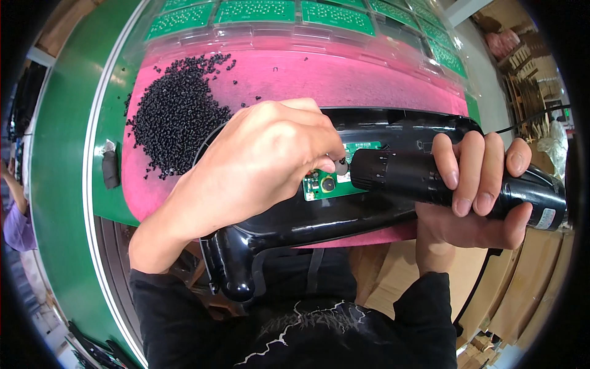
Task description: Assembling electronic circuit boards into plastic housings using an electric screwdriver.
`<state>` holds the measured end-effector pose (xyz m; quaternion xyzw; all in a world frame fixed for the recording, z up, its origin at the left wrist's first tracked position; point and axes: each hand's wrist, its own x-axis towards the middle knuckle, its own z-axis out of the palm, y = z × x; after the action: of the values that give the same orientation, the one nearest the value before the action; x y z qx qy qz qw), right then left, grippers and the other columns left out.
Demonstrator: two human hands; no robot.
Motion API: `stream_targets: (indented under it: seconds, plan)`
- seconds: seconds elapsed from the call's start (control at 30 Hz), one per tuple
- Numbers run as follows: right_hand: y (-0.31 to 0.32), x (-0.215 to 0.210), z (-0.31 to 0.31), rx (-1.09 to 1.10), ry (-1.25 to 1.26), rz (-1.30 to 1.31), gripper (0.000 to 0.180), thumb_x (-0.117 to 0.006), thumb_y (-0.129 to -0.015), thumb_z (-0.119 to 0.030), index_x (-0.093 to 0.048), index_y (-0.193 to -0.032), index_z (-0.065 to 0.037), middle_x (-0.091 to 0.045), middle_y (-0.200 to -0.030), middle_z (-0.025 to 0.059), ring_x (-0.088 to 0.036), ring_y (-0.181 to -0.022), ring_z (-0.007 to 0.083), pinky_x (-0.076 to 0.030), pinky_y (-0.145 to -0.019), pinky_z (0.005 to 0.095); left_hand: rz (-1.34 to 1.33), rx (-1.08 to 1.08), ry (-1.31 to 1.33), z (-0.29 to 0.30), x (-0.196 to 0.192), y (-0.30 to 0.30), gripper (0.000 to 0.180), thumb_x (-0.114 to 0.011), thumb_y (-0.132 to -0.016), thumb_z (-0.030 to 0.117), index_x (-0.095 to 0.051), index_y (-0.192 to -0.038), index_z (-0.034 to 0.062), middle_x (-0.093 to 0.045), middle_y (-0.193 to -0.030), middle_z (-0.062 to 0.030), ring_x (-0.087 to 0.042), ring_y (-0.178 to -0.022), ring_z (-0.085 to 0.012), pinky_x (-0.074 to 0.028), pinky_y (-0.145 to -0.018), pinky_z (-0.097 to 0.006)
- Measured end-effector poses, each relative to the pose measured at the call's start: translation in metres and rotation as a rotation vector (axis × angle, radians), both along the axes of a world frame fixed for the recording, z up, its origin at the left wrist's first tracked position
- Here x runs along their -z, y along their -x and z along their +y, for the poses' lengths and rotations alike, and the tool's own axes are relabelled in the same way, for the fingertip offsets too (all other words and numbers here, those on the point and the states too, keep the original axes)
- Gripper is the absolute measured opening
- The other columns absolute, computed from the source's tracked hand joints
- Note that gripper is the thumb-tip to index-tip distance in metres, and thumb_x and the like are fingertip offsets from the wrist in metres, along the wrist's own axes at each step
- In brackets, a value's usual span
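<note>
Left hand (258,163) pinches a small screw at the green circuit board (335,184) inside the black housing (319,221); right hand (476,184) grips the electric screwdriver (424,178), tip just beside those fingertips. Fastening looks underway, unfinished.

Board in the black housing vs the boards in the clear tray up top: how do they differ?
The housing board sits inside the black housing; the tray boards lie in a row in the clear tray. The housing board is mostly hidden by the left hand and the screwdriver held in the right hand; the tray boards lie uncovered and untouched. The housing board shows round parts; the tray boards show white dot patterns. Both are green.
</note>
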<state>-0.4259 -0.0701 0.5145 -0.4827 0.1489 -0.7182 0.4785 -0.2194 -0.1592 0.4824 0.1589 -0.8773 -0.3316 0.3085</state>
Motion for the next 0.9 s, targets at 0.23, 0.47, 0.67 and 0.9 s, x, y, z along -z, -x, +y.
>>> stream_targets:
  seconds: [0.23,0.47,0.67,0.9]
  plan:
    - [0.001,0.005,-0.005,0.016,-0.058,0.146,0.034,-0.069,-0.084,-0.034,-0.052,-0.105,-0.012,-0.053,-0.071,-0.0036,-0.048,-0.059,0.0088,-0.038,-0.066,0.0269,0.093,-0.32,0.132,-0.006,-0.009,-0.002,0.011,-0.07,-0.075,-0.008,-0.068,-0.083,-0.0015,-0.07,-0.081,-0.0082,-0.066,-0.074,-0.0202,-0.051,-0.066,-0.028]
    - [-0.009,0.01,-0.006,0.09,-0.108,0.16,0.036,-0.071,-0.082,-0.037,-0.052,-0.102,-0.014,-0.051,-0.067,-0.0047,-0.046,-0.055,0.0082,-0.037,-0.061,0.0267,0.122,-0.307,0.088,-0.004,-0.007,0.0,0.011,-0.071,-0.079,-0.001,-0.065,-0.088,0.0004,-0.067,-0.082,-0.0066,-0.063,-0.073,-0.0192,-0.046,-0.063,-0.028]
    - [-0.011,0.011,-0.008,0.098,-0.102,0.17,0.036,-0.069,-0.083,-0.037,-0.051,-0.103,-0.013,-0.049,-0.067,-0.0044,-0.045,-0.056,0.0081,-0.037,-0.062,0.0274,0.086,-0.304,0.091,-0.002,-0.005,-0.001,0.012,-0.071,-0.078,-0.002,-0.063,-0.087,-0.0003,-0.064,-0.08,-0.0085,-0.06,-0.073,-0.0222,-0.047,-0.065,-0.03]
    - [-0.007,0.007,-0.005,0.076,-0.068,0.174,0.035,-0.067,-0.084,-0.036,-0.05,-0.104,-0.013,-0.049,-0.068,-0.0043,-0.045,-0.056,0.0077,-0.038,-0.065,0.027,0.087,-0.288,0.111,-0.004,-0.003,-0.002,0.013,-0.07,-0.078,-0.003,-0.062,-0.089,-0.0012,-0.062,-0.08,-0.0103,-0.06,-0.074,-0.025,-0.047,-0.068,-0.034]
